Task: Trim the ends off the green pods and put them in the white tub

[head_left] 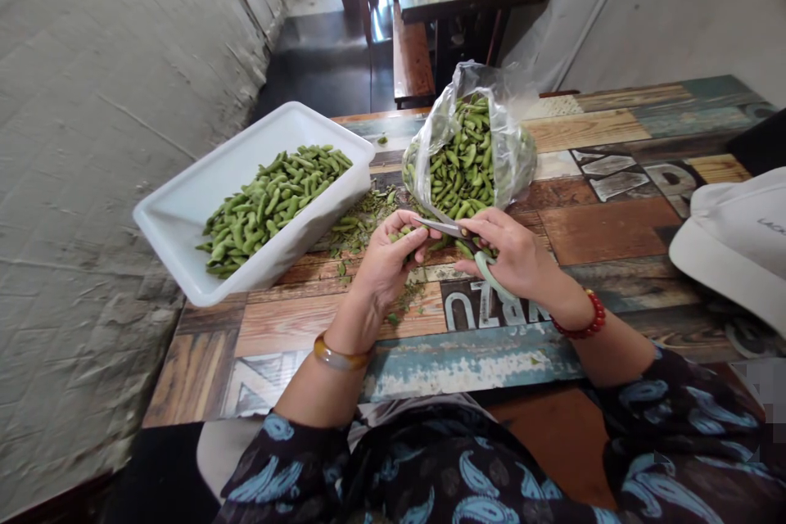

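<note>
My left hand (393,258) is closed around green edamame pods (402,236), which show between thumb and fingers. In my right hand (512,250) is a pair of scissors (451,228) with pale green handles; the blades point left and reach my left fingertips. Just beyond both hands, a clear plastic bag (423,151) lies open towards me, full of edamame pods (467,155). To the left stands a white plastic tub (307,250) with a heap of pods (276,201) inside. Small green trimmings (362,225) are scattered on the table between tub and bag.
The patchwork wood-print table (605,229) carries everything. A white cap (737,237) lies at its right edge. A rough pale wall (92,98) runs close along the left. Farther back are a bench (411,57) and a second table (423,4) with a black tray.
</note>
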Demonstrator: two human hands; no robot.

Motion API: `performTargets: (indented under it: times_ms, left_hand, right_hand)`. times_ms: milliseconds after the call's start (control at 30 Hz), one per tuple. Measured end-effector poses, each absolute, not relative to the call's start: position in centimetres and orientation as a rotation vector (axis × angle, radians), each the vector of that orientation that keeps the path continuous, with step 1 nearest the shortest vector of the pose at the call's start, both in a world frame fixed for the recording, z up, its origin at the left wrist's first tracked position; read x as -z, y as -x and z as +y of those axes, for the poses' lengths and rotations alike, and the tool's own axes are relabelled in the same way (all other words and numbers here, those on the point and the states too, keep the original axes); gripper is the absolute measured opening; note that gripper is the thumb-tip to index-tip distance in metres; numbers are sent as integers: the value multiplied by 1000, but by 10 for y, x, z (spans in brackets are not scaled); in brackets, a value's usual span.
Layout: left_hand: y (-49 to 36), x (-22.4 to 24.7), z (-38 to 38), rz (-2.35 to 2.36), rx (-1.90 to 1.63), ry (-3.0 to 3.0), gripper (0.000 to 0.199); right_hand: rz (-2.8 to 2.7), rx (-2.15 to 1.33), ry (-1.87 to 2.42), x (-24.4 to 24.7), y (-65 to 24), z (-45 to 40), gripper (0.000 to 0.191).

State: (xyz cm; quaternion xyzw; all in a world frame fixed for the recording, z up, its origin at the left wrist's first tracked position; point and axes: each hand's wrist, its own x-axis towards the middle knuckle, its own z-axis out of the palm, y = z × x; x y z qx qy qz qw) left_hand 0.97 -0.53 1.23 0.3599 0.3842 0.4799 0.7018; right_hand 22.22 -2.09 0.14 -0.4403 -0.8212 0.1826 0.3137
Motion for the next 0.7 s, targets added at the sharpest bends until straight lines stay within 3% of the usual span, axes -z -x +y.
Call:
performTargets:
  times_ms: [700]
  left_hand:
    - [-13, -8, -8, 807, -1051, -969, 31]
  right_hand:
    - [-2192, -479, 1096, -3, -224, -23, 42]
